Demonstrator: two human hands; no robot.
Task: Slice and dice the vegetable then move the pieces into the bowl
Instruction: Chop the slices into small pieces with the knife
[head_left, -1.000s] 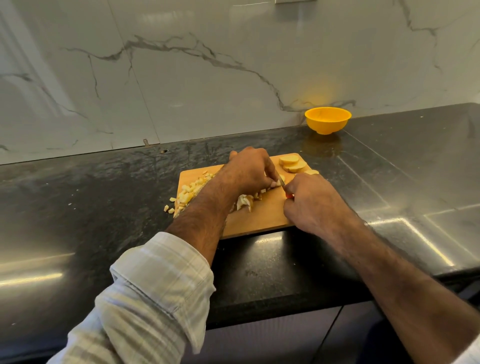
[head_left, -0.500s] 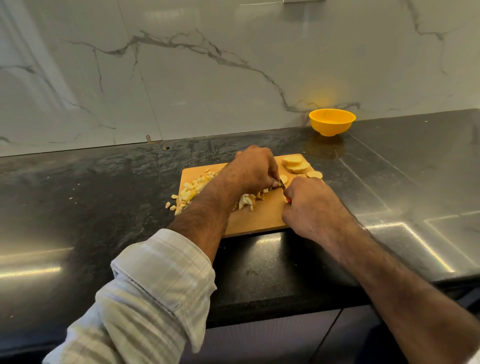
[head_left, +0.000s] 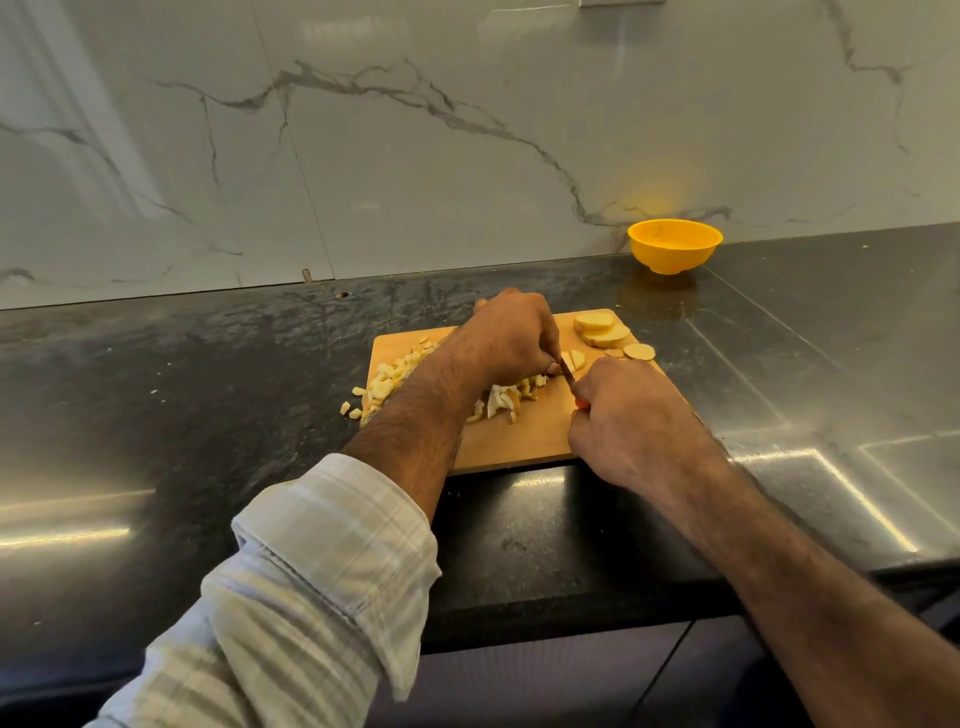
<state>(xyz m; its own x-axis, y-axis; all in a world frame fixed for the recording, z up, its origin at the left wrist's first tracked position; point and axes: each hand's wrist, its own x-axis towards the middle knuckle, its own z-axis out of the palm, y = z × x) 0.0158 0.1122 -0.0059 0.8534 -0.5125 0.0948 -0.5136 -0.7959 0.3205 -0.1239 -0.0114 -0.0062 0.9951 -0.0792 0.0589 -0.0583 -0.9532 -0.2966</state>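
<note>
A wooden cutting board (head_left: 524, 441) lies on the dark counter. On it, my left hand (head_left: 511, 338) curls over pale vegetable strips (head_left: 570, 359) and holds them down. My right hand (head_left: 631, 415) grips a knife (head_left: 567, 373) with an orange handle; its blade stands right beside my left fingertips. Diced pieces (head_left: 387, 382) are heaped at the board's left edge, a few spilled onto the counter. More chopped bits (head_left: 506, 400) lie under my left wrist. Round slices (head_left: 600, 330) are stacked at the board's far right corner. The yellow bowl (head_left: 674, 247) stands at the wall, behind and right of the board.
The dark stone counter (head_left: 208, 415) runs wide to both sides, its front edge close below the board. A marble wall (head_left: 415, 130) closes off the back. Small scraps dot the counter left of the board.
Both hands stay on the board in nearly the same spots. The knife blade has shifted slightly beside my left fingertips.
</note>
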